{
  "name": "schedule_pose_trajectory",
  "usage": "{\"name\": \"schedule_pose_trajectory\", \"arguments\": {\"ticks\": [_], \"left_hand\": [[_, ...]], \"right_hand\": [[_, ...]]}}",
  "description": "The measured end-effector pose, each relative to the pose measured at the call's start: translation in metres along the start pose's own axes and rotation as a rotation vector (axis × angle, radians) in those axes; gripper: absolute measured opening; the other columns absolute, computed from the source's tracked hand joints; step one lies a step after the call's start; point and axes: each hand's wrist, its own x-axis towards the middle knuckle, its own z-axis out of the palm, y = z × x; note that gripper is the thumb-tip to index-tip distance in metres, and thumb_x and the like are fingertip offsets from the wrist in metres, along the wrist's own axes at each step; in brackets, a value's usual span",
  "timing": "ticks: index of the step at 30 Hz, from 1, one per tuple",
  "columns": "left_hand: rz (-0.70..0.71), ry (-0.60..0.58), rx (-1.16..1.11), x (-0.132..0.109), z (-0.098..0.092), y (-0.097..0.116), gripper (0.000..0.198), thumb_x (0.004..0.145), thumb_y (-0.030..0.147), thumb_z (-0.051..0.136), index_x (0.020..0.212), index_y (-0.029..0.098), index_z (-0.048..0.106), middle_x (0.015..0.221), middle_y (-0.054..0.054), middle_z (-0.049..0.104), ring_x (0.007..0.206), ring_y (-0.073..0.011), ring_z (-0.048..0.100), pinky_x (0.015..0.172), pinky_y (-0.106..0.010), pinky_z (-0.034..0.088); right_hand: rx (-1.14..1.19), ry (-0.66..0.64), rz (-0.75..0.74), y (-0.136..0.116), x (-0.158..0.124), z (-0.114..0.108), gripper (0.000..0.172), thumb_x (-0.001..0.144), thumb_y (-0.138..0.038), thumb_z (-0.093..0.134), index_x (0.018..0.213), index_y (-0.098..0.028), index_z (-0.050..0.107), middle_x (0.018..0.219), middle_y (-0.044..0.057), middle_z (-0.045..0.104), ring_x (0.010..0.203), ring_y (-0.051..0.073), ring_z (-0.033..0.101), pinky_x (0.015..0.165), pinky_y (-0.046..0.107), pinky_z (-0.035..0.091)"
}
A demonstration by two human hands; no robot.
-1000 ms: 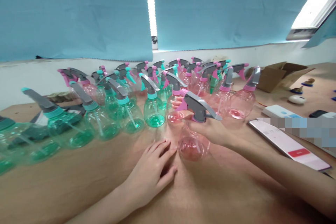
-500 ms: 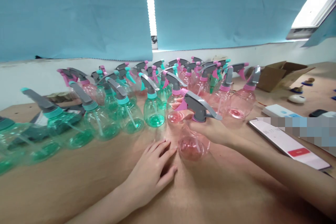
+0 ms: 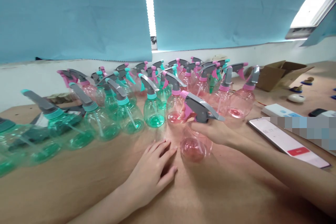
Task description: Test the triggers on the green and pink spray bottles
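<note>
My right hand (image 3: 214, 129) is wrapped round the neck of a clear pink spray bottle (image 3: 193, 148) with a grey and pink trigger head. The bottle is upright at the table's middle; part of my fingers is hidden behind its head. My left hand (image 3: 157, 168) lies flat on the table just left of this bottle, fingers outstretched and holding nothing. Behind them, another pink spray bottle (image 3: 174, 108) and a green spray bottle (image 3: 154, 112) stand close by.
Several green spray bottles (image 3: 102, 122) line the left side, and more pink and green ones crowd the back. A phone (image 3: 283, 140) lies at the right, near a white box (image 3: 280, 110), a white computer mouse (image 3: 296, 98) and an open cardboard box (image 3: 275, 77).
The pink spray bottle in my right hand has shifted slightly to the right. My left hand has stayed in place.
</note>
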Motion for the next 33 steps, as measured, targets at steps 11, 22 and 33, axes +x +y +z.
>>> {"name": "schedule_pose_trajectory", "arguments": {"ticks": [11,22,33], "left_hand": [[-0.010,-0.020,-0.004,0.000,-0.001,0.002,0.042,0.094,0.034,0.049,0.135,0.021,0.048,0.140,-0.011,0.050,0.131,-0.0303,0.041,0.106,-0.052,0.037],[-0.019,-0.036,-0.005,0.001,-0.003,0.004,0.043,0.094,0.033,0.049,0.134,0.018,0.050,0.140,-0.013,0.050,0.131,-0.0318,0.041,0.106,-0.055,0.036],[-0.007,0.005,0.001,0.002,-0.002,0.003,0.041,0.093,0.032,0.050,0.132,0.019,0.052,0.138,-0.013,0.053,0.129,-0.0315,0.044,0.105,-0.054,0.038]], "right_hand": [[0.042,-0.031,-0.057,0.015,0.001,0.005,0.048,0.079,-0.019,0.053,0.126,-0.029,0.056,0.094,0.001,0.070,0.085,0.022,0.065,0.082,0.040,0.051],[-0.115,0.126,-0.073,0.020,-0.002,0.011,0.018,0.085,-0.033,0.056,0.099,-0.027,0.065,0.073,-0.001,0.062,0.069,0.019,0.059,0.070,0.036,0.050],[-0.139,0.103,-0.107,0.013,-0.015,0.005,0.024,0.081,-0.045,0.065,0.097,-0.028,0.064,0.085,0.001,0.068,0.085,0.024,0.064,0.080,0.043,0.051]]}}
